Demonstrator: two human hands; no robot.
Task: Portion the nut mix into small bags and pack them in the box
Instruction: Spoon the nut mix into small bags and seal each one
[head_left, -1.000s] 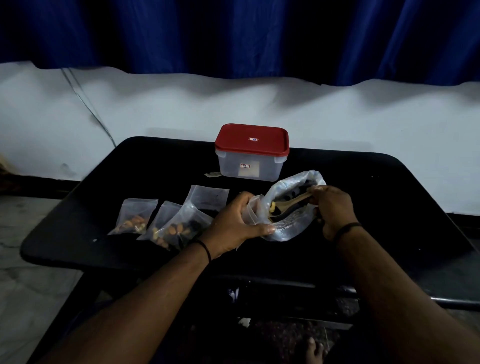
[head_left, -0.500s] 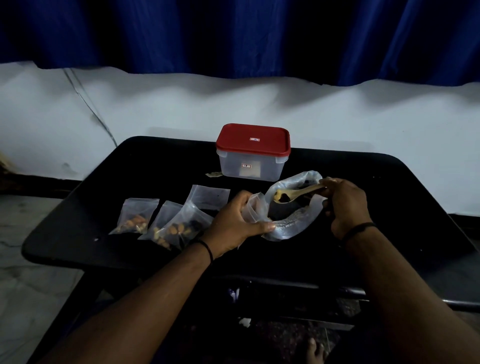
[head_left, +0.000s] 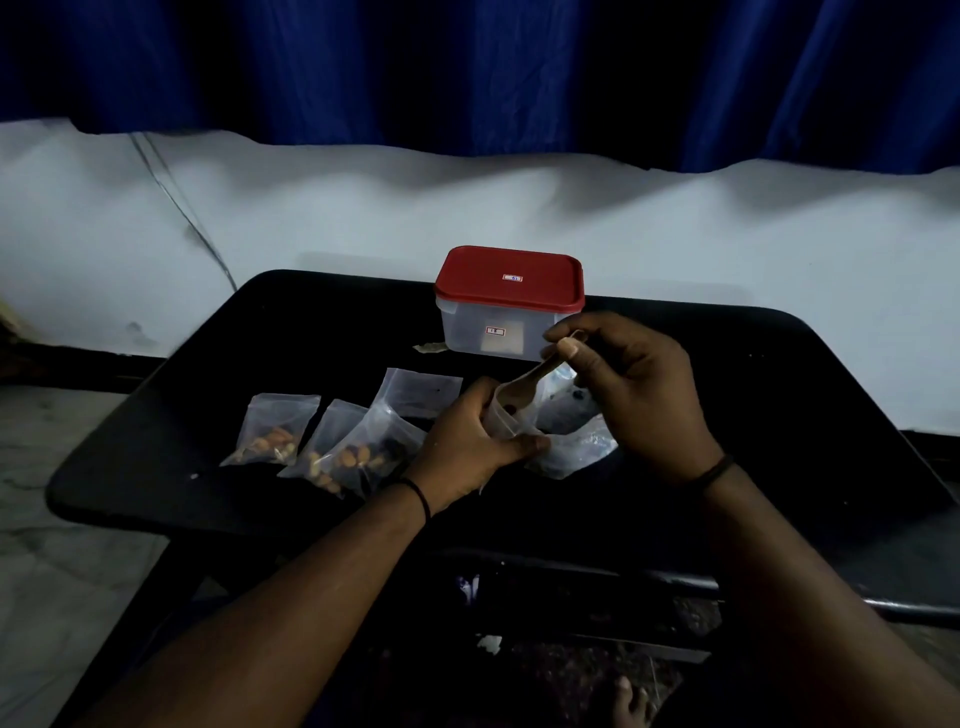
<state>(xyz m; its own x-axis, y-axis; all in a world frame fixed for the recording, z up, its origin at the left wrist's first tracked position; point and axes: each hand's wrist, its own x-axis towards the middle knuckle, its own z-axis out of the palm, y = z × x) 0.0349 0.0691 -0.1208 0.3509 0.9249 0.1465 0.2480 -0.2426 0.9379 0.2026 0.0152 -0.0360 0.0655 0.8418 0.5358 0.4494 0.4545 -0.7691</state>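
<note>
Left hand (head_left: 470, 441) gripping small clear bag (head_left: 503, 420), thin crinkled plastic, mouth held open above black table (head_left: 779, 415). Right hand (head_left: 631, 387) pinching handle of pale wooden spoon (head_left: 524, 387), rounded bowl tipping into bag mouth, dark piece lying in it. Large glossy nut-mix bag (head_left: 574, 447) lying slumped under both hands. Filled bags (head_left: 272, 428) lying flat at left, almonds showing. Rectangular translucent box (head_left: 506, 327), smooth red lid on, standing behind.
</note>
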